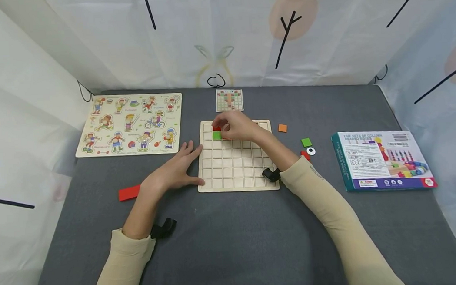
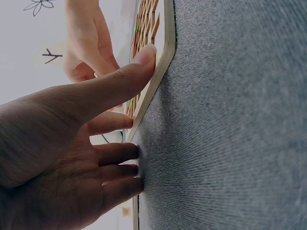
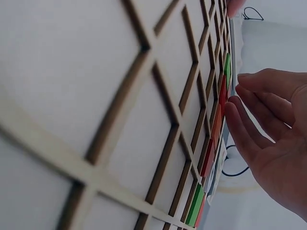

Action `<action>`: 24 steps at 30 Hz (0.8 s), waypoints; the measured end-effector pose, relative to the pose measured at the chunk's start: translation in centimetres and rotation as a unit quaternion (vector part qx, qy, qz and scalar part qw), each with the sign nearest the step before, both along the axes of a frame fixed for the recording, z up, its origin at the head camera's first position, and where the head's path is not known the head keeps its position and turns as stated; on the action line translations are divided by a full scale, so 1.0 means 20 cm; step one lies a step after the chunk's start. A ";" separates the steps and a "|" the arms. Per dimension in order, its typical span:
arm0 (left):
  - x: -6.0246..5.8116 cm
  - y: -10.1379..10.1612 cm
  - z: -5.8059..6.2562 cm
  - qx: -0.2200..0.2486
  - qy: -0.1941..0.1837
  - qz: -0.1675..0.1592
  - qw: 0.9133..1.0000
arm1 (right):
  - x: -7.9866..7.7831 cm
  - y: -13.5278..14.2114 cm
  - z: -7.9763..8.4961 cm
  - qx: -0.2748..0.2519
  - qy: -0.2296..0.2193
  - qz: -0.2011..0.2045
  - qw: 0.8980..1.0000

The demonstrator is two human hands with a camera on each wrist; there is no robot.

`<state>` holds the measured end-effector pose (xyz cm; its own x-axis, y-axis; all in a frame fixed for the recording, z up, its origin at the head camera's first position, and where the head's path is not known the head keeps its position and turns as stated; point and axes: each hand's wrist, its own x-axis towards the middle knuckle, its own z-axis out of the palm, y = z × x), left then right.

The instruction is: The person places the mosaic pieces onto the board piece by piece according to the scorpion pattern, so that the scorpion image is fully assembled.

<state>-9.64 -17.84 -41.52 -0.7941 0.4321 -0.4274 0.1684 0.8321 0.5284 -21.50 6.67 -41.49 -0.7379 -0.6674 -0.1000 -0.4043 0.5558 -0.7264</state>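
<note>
A wooden grid board point(image 1: 238, 187) lies flat on the grey table. My left hand point(image 1: 174, 168) is spread along its left side, with the thumb point(image 2: 146, 56) on the board's edge and the index fingertip near the rim. My right hand point(image 1: 235, 125) reaches over the far left part of the grid. Its fingertips are right at a red tile point(image 3: 222, 89), with a gap between thumb and fingers and no piece visible in it. A green tile point(image 1: 216, 135) sits in a cell close by. More red, orange and green tiles line the far rows, partly hidden by the right hand.
Beyond the board lies a pattern card point(image 1: 229, 100). To its right are an orange tile point(image 1: 282, 128), a green tile point(image 1: 306, 142), an eye piece point(image 1: 311, 151) and a boxed set point(image 1: 386, 159). A picture puzzle board point(image 1: 129, 124) and a red strip point(image 1: 129, 193) lie left.
</note>
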 end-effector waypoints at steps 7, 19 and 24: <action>-0.02 -0.03 -0.07 0.011 0.008 0.000 1.000 | 0.08 0.03 0.02 -0.005 0.013 0.026 1.000; 0.00 0.01 0.00 -0.010 -0.002 0.000 1.000 | 0.24 0.27 0.06 -0.029 0.019 -0.001 0.999; 0.00 0.01 0.01 0.003 0.001 0.004 1.000 | 0.31 0.44 0.08 -0.028 0.027 -0.028 0.999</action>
<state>-9.58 -17.72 -41.39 -0.7984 0.4287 -0.4229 0.1641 0.8306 0.5321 -15.37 15.38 -39.80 -0.7775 -0.6285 -0.0226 -0.4133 0.5378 -0.7348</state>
